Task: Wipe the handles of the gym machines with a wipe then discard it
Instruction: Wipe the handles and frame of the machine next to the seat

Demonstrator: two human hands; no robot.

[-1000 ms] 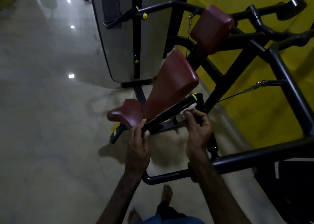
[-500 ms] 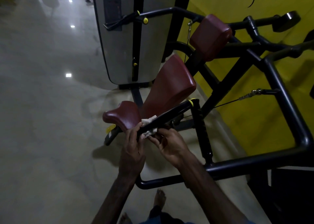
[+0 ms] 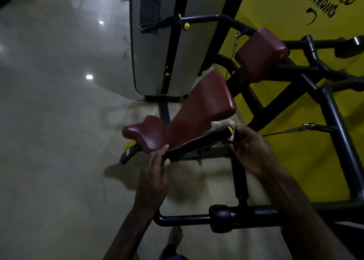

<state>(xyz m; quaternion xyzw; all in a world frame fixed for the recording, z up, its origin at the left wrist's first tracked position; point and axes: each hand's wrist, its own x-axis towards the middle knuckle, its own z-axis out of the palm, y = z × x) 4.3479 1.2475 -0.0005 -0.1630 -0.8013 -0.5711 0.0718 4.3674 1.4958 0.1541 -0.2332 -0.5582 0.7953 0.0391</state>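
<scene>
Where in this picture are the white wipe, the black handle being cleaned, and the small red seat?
wipe (image 3: 220, 124), head view, on its crumpled top.
handle (image 3: 199, 142), head view, on the middle of the black bar.
seat (image 3: 146, 132), head view, on its red top.

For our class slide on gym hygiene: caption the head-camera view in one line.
Right hand rubs a white wipe over the handle while the left hand steadies it.

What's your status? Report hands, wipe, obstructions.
Left hand grips handle. Right hand holds wipe at handle's yellow-tipped end. Nothing in the way.
</scene>
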